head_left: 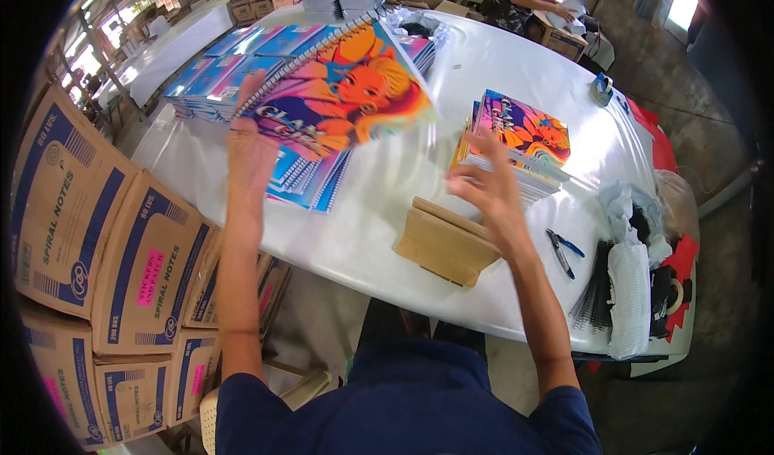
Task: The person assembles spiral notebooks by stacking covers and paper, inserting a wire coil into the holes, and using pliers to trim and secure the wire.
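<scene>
Up over the table, my left hand (252, 149) grips a spiral notebook (355, 92) by its bound edge. The notebook has a colourful cover with a drawn figure and is tilted, its wire coil toward the upper left. My right hand (493, 187) holds nothing, its fingers spread beside a stack of covers and sheets (528, 128) with the same bright design. Below that hand stands a brown slotted board stand (443, 245). Under the held notebook lies a fanned pile of blue spiral notebooks (310, 182), partly hidden.
Rows of stacked blue notebooks (193, 84) fill the table's far left. Blue-handled pliers (562, 252), black wire coils (592, 286) and a white wrapped roll (627, 298) lie at right. Cartons (149, 261) are piled on the left. Another person (520, 0) works beyond the table.
</scene>
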### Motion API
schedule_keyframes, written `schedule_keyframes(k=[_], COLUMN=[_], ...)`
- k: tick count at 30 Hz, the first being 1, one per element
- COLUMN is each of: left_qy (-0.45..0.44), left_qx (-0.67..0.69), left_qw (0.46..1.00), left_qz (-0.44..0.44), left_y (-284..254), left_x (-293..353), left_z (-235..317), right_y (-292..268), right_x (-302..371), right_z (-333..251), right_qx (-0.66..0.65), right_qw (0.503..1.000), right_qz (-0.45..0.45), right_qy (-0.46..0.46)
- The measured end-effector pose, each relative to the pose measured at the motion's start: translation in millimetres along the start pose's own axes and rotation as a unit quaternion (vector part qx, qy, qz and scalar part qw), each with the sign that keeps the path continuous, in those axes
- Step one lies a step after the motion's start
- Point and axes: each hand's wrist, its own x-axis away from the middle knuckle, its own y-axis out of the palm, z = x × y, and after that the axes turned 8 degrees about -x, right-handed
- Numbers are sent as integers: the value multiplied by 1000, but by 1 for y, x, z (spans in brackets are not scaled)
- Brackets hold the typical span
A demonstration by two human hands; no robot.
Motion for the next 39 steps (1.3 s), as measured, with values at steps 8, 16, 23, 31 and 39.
schedule_keyframes(k=[8,16,23,31,39], left_qy=[-101,-387,-276,-49,-130], left_qx=[-160,-447,-572,-547,-290], left_qw=[978,787,746,813,936], left_qz=[-93,-172,-200,-195,-148], left_y=[-85,-193,-197,-37,156], left_x=[-34,-41,-12,-19,17], left_z=[-21,-20,-44,-97,-86], right_y=[105,119,-127,-247,-181], right_x=[-81,-94,-105,-85,-31], right_z=[31,80,-15,-26,-46], right_qx=[130,442,574,396,216], right_qw=[961,785,785,876,949], right_qz=[-147,-300,180,238,220], right_qy=[-195,-315,-149,141,-61])
